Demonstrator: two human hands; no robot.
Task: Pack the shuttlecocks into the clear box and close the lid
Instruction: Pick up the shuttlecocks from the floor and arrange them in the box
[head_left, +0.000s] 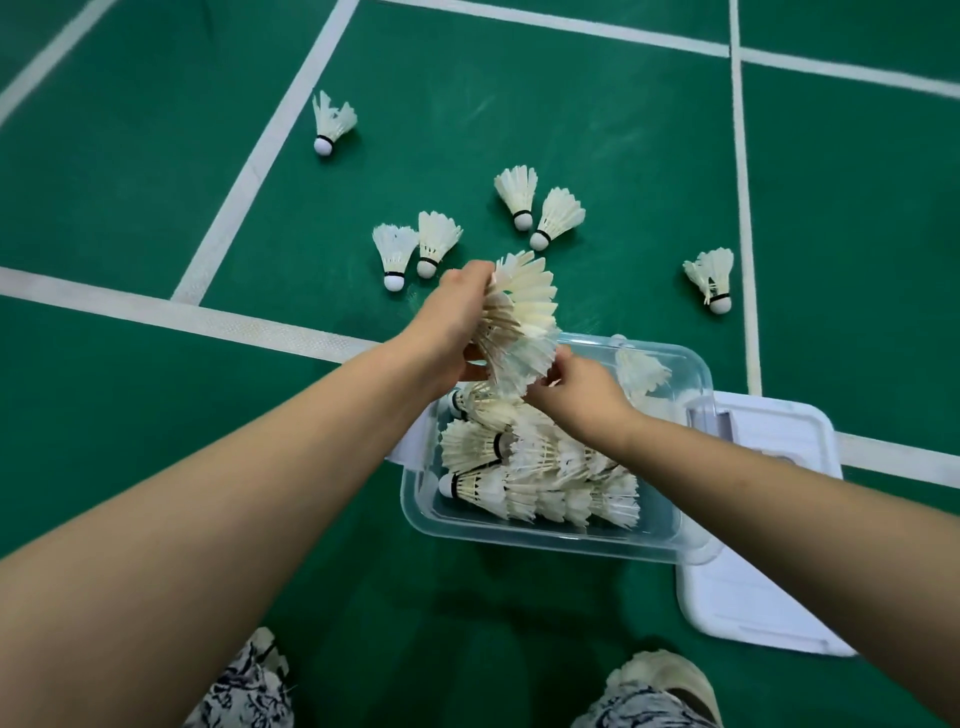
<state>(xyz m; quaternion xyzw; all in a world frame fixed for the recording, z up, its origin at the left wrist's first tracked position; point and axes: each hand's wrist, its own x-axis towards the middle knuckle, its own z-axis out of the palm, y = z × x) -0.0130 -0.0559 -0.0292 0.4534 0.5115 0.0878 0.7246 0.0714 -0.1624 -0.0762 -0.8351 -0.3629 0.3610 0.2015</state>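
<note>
A clear plastic box (545, 540) sits on the green court floor with several stacked rows of white feather shuttlecocks (540, 467) lying inside. Above its far end, my left hand (457, 317) grips a nested stack of shuttlecocks (524, 322). My right hand (576, 389) pinches the lower end of that same stack. Several loose shuttlecocks lie on the floor beyond the box: one far off (332, 122), a pair (415, 249), another pair (540, 208) and a single one at the right (714, 278). The white lid (763, 597) lies flat to the right of the box.
White court lines (156, 312) cross the green floor. My knees in patterned fabric (244, 686) and a light shoe (665, 675) show at the bottom edge, close to the box's near side.
</note>
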